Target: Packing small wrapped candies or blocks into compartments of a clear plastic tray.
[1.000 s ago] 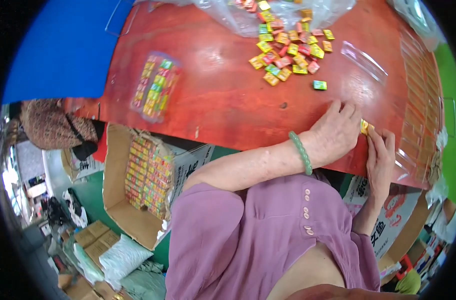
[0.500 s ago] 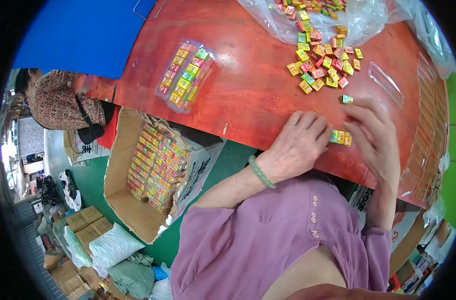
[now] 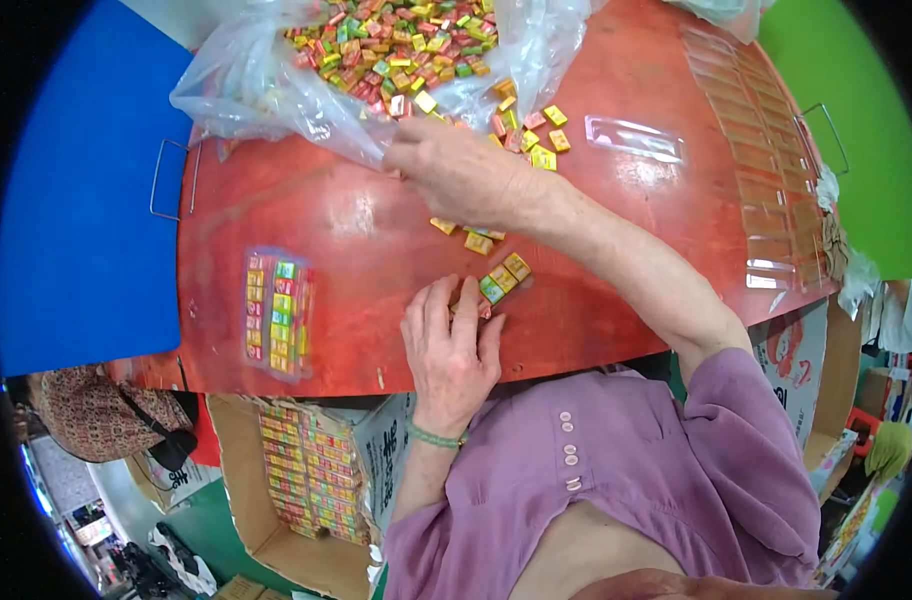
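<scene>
My left hand (image 3: 449, 345) lies palm down on the red table (image 3: 346, 220), its fingertips pressed against a short row of small wrapped candy cubes (image 3: 504, 279). My right hand (image 3: 458, 170) reaches far across to the mouth of a clear plastic bag (image 3: 266, 90) full of mixed yellow, green and red cubes. Its palm faces down, and what is under it is hidden. Loose cubes (image 3: 536, 128) lie just right of that hand, and a few more cubes (image 3: 471, 238) lie between my two hands.
A filled clear tray (image 3: 276, 312) lies at the table's left. One empty clear tray (image 3: 634, 138) and a line of empty trays (image 3: 768, 170) sit at the right. Below the table edge stands a cardboard box (image 3: 238, 470) holding filled trays. Blue board (image 3: 76, 200) left, green (image 3: 846, 90) right.
My right hand has left the row of cubes and stretched up to the bag. My left hand stays at the row. The view has swung so the bag shows.
</scene>
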The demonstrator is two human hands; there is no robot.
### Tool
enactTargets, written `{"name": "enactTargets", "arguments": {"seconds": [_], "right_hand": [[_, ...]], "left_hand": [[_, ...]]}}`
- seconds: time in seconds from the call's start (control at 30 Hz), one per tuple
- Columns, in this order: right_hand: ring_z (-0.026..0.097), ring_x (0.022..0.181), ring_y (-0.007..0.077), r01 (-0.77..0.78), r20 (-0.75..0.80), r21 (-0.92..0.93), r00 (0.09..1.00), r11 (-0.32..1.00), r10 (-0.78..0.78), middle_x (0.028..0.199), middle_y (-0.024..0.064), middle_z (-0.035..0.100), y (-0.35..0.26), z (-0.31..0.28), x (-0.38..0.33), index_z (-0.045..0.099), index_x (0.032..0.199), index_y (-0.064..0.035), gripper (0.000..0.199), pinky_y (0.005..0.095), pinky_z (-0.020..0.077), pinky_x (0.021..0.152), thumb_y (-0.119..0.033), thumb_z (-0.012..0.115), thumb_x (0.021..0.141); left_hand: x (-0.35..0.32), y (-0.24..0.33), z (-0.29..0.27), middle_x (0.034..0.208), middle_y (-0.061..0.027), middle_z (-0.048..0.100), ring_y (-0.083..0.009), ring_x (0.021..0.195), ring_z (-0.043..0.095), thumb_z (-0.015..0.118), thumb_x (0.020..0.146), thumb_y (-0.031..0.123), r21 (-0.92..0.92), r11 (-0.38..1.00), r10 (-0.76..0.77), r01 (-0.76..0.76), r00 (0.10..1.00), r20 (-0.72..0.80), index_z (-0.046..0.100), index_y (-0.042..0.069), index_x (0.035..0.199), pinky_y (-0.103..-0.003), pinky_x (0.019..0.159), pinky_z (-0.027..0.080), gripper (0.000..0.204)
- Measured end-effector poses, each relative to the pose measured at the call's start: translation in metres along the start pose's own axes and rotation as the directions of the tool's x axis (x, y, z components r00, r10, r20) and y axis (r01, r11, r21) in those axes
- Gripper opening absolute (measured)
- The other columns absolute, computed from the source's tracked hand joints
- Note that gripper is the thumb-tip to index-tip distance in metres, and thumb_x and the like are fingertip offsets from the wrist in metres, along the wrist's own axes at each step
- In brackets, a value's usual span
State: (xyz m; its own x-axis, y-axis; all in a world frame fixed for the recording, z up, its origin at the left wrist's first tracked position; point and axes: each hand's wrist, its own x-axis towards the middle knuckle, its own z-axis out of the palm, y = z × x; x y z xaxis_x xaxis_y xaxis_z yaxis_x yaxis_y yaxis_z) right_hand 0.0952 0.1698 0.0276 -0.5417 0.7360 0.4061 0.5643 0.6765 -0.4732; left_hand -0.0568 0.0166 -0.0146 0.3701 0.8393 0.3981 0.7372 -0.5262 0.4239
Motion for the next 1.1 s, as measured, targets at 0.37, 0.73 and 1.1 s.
{"name": "enactTargets", "arguments": {"seconds": [0.37,0.73,1.1], "right_hand": [[0.068,0.098,0.0372,-0.198,-0.064,-0.062,0.979,0.978,0.194,0.105,0.0212,0.066,0.061,-0.047,-0.022,0.068,0.109,0.0049,0.023,0.0422,0.0542,0.087,-0.009,0.063,0.091],[0.064,0.100,0.0389,-0.340,0.226,-0.198,0.897,0.919,0.380,0.106,0.0170,0.062,0.021,-0.093,-0.115,0.065,0.111,-0.0013,0.020,0.0463,0.0508,0.087,-0.011,0.064,0.093],[0.062,0.101,0.0349,-0.446,0.135,-0.108,0.879,0.888,0.458,0.106,0.0141,0.057,0.008,-0.070,-0.155,0.064,0.117,-0.0024,0.024,0.0443,0.0516,0.086,-0.007,0.067,0.093]], "left_hand": [[0.015,-0.020,-0.011,0.132,-0.0243,0.057,-0.0435,0.119,0.057,0.075,0.090,0.012,-0.134,0.990,-0.048,0.046,0.999,-0.009,0.058,-0.005,0.135,-0.051,0.099,0.049,0.051],[0.084,-0.036,-0.003,0.111,-0.0233,0.058,-0.0429,0.105,0.060,0.081,0.083,0.014,-0.115,0.993,0.035,-0.010,0.975,0.218,0.056,-0.004,0.119,-0.049,0.089,0.051,0.046],[0.088,-0.034,0.011,0.102,-0.0219,0.059,-0.0410,0.097,0.061,0.083,0.084,0.020,-0.085,0.992,-0.076,0.097,0.972,0.223,0.057,-0.003,0.113,-0.049,0.081,0.051,0.045]]}}
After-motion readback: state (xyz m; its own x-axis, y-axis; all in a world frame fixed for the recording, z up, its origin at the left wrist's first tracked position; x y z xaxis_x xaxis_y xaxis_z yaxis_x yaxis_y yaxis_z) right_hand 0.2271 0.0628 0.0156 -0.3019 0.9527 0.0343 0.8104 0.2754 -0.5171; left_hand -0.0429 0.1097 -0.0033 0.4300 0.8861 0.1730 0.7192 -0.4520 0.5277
